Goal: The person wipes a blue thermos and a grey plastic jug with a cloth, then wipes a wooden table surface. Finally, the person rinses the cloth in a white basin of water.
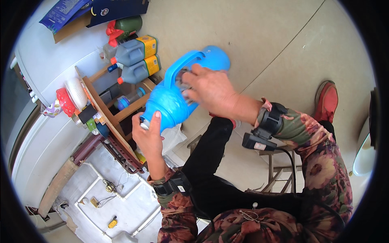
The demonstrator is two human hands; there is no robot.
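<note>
A blue plastic vacuum flask (170,106) lies tilted across the space before me, its mouth end low on the left and its round base up on the right. My left hand (149,133) grips the neck, thumb on top, beside the silvery mouth. A curved blue handle (179,65) runs along the flask's upper side. My right hand (211,88) is pressed to the middle of the body, fingers bent over a greyish crumpled cloth or pad (183,82). Motion blurs those fingers, and they partly hide the cloth.
Two grey-blue jugs (133,53) with orange caps stand left of the flask, beside a wooden table (106,112) holding small items. A green container (129,25) and blue cartons (118,12) stand beyond. A wooden stool (281,170) is by my right leg.
</note>
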